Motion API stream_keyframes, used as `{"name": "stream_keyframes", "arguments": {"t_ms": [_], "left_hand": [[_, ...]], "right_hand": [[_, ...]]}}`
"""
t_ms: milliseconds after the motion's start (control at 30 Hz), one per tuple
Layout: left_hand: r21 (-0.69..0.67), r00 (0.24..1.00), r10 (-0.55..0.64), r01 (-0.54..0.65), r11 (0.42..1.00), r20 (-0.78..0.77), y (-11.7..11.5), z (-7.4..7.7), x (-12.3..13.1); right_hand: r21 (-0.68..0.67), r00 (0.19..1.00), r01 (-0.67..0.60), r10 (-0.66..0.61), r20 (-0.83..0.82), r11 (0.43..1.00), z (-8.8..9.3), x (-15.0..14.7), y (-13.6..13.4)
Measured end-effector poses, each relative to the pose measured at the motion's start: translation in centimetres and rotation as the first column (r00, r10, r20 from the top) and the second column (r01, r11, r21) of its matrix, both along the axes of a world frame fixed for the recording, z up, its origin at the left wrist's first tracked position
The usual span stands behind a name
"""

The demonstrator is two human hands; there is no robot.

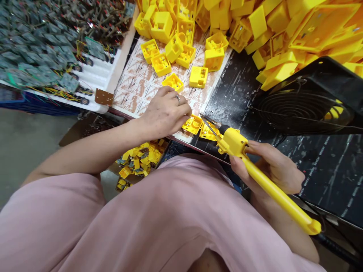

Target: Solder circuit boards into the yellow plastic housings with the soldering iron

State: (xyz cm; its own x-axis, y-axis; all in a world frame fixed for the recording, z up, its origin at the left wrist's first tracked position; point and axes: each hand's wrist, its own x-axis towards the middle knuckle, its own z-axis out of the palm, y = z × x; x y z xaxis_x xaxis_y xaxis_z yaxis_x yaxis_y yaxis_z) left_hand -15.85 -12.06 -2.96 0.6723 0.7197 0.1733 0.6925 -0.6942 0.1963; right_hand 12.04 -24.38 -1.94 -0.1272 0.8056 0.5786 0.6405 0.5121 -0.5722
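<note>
In my right hand (269,166) is a yellow soldering tool (269,185) with a dark cable at its rear. Its thin metal tips point left, over a small open yellow housing (208,131) at the table's front edge. Beside that housing lies another yellow housing (193,124), with metal bits inside. My left hand (167,111), a ring on one finger, rests palm down with curled fingers at this second housing; its fingertips are partly hidden, and what they pinch is too small to make out.
Loose yellow housings (185,54) stand on the patterned sheet, with a large heap (272,22) behind. A black fan (306,102) is at the right. Circuit boards with wires (48,49) fill a white foam tray (99,81) at the left. Below the edge, a box holds yellow parts (141,160).
</note>
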Motion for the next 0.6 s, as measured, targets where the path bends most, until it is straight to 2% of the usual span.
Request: {"name": "stream_keyframes", "arguments": {"t_ms": [167,300,367,467,600], "left_hand": [[-0.061,0.987,0.085,-0.077,0.995,0.137,-0.1,-0.7,-0.8],[-0.198,0.985,0.098,-0.069,0.978,0.142,-0.5,0.0,-1.3],[-0.257,0.986,0.083,-0.043,0.965,0.147,-0.8,0.5,-1.4],[-0.304,0.990,0.077,-0.037,0.952,0.122,-1.1,0.9,-1.3],[-0.307,0.995,0.078,-0.056,0.950,0.060,-0.9,0.9,-0.8]], "right_hand": [[0.038,0.999,0.039,-0.038,-0.021,0.999,-1.0,0.4,0.1],[-0.036,0.981,0.014,-0.021,-0.195,0.999,-0.6,0.3,-0.6],[-0.115,0.973,-0.028,0.001,-0.232,0.993,-0.2,0.2,-0.9],[-0.170,0.989,-0.120,0.103,-0.108,0.978,0.6,0.3,-0.7],[-0.045,0.974,-0.214,0.217,0.062,0.976,1.2,0.4,0.5]]}}
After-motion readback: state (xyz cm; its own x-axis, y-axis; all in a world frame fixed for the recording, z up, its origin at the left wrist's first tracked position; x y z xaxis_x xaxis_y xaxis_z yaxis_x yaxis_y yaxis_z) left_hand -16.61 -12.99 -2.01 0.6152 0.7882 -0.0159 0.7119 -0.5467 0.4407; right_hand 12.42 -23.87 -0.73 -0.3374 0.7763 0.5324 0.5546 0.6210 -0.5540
